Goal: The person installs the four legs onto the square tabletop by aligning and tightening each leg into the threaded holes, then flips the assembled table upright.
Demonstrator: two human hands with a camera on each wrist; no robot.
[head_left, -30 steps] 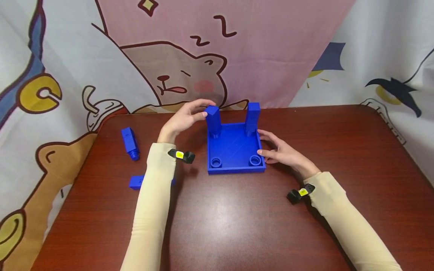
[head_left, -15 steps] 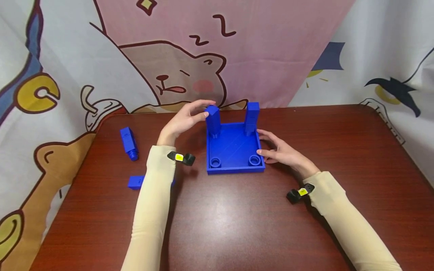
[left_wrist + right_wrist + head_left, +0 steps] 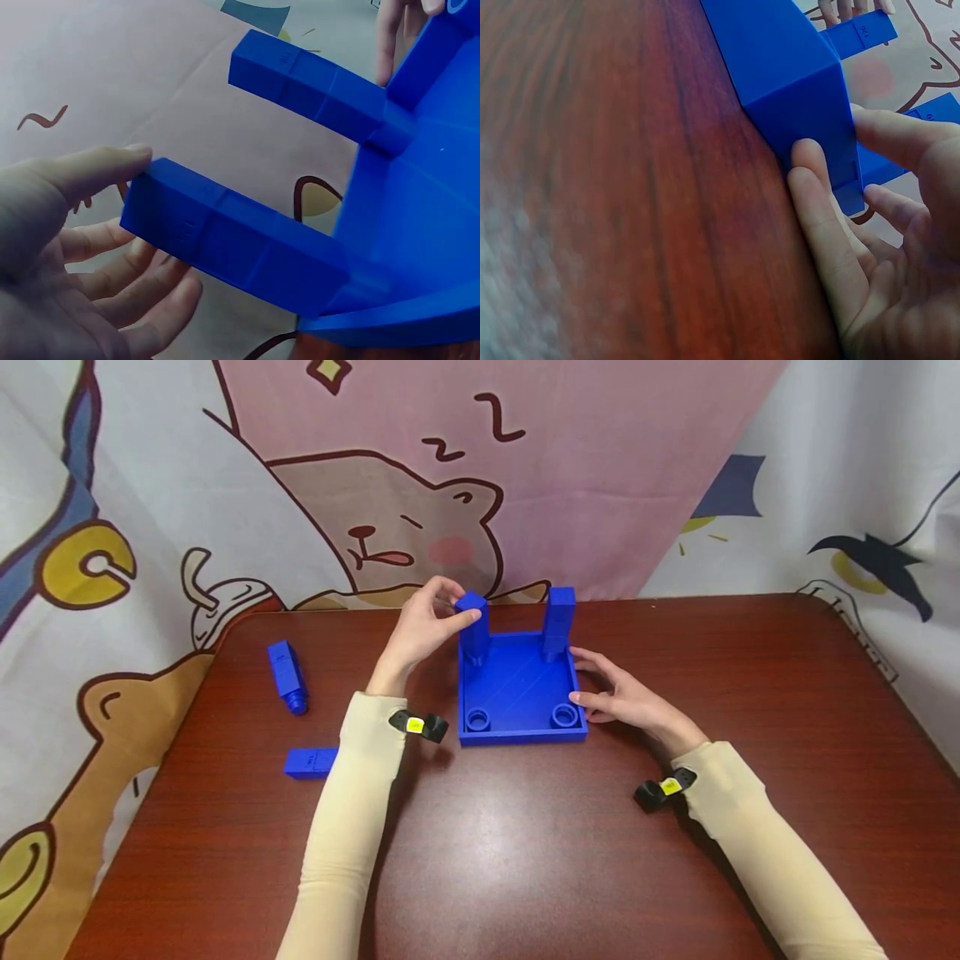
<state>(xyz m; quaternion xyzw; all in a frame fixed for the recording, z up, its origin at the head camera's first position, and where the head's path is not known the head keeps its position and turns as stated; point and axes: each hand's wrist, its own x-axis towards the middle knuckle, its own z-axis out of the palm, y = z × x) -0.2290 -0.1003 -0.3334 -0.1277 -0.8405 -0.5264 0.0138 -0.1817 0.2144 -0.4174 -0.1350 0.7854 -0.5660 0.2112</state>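
A blue square table top (image 3: pixel 517 693) with a raised rim lies face down, round sockets at its near corners. Two blue legs stand upright at its far corners. My left hand (image 3: pixel 425 625) holds the upper end of the left leg (image 3: pixel 475 631), thumb on the near side and fingers behind; the left wrist view shows this leg (image 3: pixel 240 232) seated at the corner. The right leg (image 3: pixel 558 618) stands untouched. My right hand (image 3: pixel 626 693) grips the table top's right side, thumb at the rim and fingers along the outer wall (image 3: pixel 802 112).
On the left of the brown table (image 3: pixel 510 860) lies a loose blue leg (image 3: pixel 287 677) with a threaded end. Nearer, another leg (image 3: pixel 310 763) lies partly hidden under my left forearm. A printed curtain (image 3: pixel 585 485) hangs behind the table.
My left hand has turned about the leg's top: the thumb has come across to the near face and the fingers have drawn back left. The left forearm has shifted right; the right hand holds still.
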